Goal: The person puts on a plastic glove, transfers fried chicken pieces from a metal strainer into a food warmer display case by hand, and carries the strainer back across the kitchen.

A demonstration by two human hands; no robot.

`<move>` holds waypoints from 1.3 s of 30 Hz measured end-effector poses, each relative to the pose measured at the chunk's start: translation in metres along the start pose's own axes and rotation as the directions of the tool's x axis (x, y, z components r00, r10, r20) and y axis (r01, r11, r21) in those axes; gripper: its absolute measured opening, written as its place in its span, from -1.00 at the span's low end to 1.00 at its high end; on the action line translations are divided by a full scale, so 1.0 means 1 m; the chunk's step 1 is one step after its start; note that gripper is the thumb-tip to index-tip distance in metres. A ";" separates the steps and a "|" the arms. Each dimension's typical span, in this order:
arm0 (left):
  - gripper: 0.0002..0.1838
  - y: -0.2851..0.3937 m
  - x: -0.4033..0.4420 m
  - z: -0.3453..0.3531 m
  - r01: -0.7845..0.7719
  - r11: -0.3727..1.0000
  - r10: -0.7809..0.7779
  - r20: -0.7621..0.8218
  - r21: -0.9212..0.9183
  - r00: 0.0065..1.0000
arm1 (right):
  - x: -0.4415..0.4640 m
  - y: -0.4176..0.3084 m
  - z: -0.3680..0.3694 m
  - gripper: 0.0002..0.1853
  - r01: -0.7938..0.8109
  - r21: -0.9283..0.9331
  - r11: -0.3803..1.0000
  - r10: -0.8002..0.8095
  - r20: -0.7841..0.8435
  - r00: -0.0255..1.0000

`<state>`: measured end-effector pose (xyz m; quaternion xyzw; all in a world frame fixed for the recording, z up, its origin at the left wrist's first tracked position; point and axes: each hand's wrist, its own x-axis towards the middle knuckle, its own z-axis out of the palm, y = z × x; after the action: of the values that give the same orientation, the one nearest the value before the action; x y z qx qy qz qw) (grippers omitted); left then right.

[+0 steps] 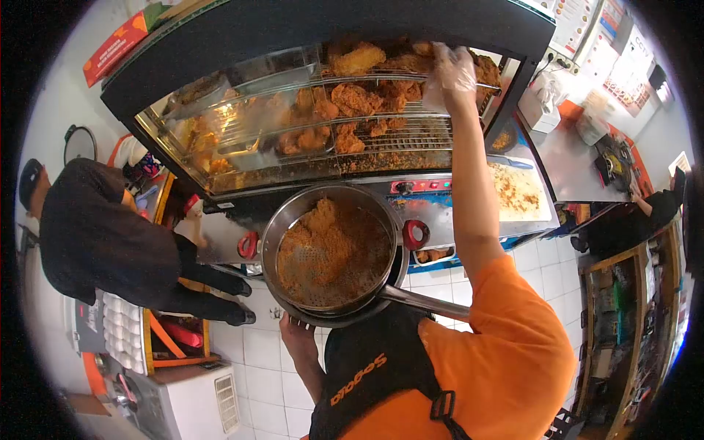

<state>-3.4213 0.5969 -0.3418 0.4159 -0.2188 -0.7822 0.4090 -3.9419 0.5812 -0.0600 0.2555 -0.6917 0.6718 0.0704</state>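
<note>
My left hand (299, 339) supports a round metal pan (402, 275) from below at its near edge, its fingers partly hidden under it. Nested in that pan is a perforated strainer (271, 253) with a long metal handle (425, 302) pointing right toward my body. A fried chicken piece (323, 220) and crumbs lie in the strainer. My right hand (453, 73), in a clear plastic glove, reaches into the heated display cabinet (330, 172) at the top rack's right end. Fried chicken (485, 70) lies beside it; the glove and cabinet edge obscure the fingertips.
More fried chicken (357, 99) fills the cabinet racks. A breading tray (519, 192) stands on the right counter. A person in black (110, 235) bends at the left beside egg trays (123, 330); another person (623, 227) is far right. Wooden shelves (631, 315) stand at right.
</note>
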 end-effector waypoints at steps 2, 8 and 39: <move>-0.52 0.001 0.000 0.002 0.008 1.000 -0.008 -0.008 -0.005 1.000 | 0.041 0.019 0.010 -0.53 0.116 -0.497 0.860 -0.062 0.124 0.990; -0.47 0.001 0.000 0.002 0.019 1.000 -0.019 -0.007 -0.006 1.000 | 0.047 0.021 0.019 -0.53 0.438 -0.848 0.297 -0.271 0.365 0.891; -0.60 -0.007 0.000 0.004 0.038 0.999 -0.044 -0.176 -0.035 0.983 | -0.116 0.000 0.147 -0.68 0.928 0.294 0.228 -0.921 0.375 0.107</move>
<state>-3.4282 0.6013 -0.3443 0.4818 -0.1607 -0.7537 0.4172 -3.8060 0.4691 -0.1237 0.7843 -0.3785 0.3880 0.3018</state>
